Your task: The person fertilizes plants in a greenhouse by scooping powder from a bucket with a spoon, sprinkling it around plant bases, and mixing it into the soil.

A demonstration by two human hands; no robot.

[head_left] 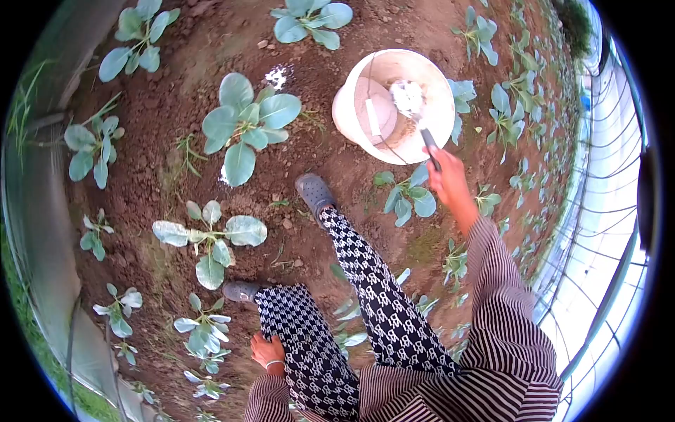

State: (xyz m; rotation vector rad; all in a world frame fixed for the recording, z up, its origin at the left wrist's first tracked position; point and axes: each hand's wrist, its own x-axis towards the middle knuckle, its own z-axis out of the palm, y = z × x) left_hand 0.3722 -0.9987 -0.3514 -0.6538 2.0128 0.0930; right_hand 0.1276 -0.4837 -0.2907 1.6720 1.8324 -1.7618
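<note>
My right hand (pixel 450 180) is closed around the dark handle of a spoon (pixel 430 143). The spoon's head reaches into a white bucket (pixel 343 116), heaped with white granules (pixel 406 98) that hide its shape. Inside the bucket lies a pale pinkish powder or granular material (pixel 383 111); a wire handle with a white grip (pixel 373 117) crosses the opening. My left hand (pixel 267 349) rests on my patterned trouser leg near the knee, fingers extended, holding nothing.
Leafy plants grow in brown soil, a large one (pixel 246 123) left of the bucket and a pale-leaved one (pixel 209 237) below it. White granules (pixel 278 76) lie near the large plant. My clog (pixel 315 191) stands between plants. Plastic sheeting (pixel 598 204) borders the right.
</note>
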